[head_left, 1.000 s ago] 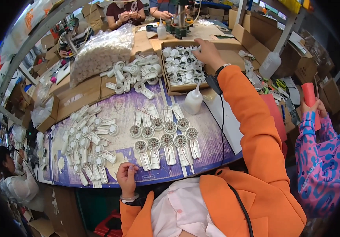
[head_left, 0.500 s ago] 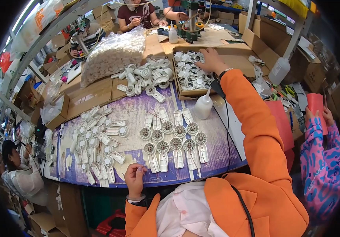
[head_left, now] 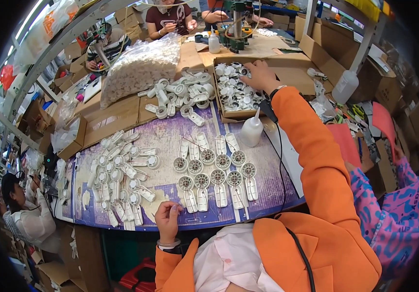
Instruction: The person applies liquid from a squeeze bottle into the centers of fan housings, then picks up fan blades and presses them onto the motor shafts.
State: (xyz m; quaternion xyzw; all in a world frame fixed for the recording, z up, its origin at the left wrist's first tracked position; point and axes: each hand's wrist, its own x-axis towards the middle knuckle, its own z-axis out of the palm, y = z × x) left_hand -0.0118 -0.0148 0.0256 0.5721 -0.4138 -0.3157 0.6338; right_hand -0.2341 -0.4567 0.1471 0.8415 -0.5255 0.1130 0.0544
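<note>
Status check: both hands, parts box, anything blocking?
Right hand reaching into cardboard box of white parts. Left hand resting at table edge, empty. Squeeze bottle stands beside the right forearm.

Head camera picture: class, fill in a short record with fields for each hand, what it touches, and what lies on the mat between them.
Right hand: right hand reaches far forward into the shallow cardboard tray of small white plastic parts, fingers on the parts; whether it grips one cannot be told
Left hand: left hand rests near the edge of the purple work mat, loosely curled, holding nothing visible
Between them: rows of white paddle-shaped plastic pieces with round heads
Beside tray: white squeeze bottle with pointed nozzle, upright
</note>
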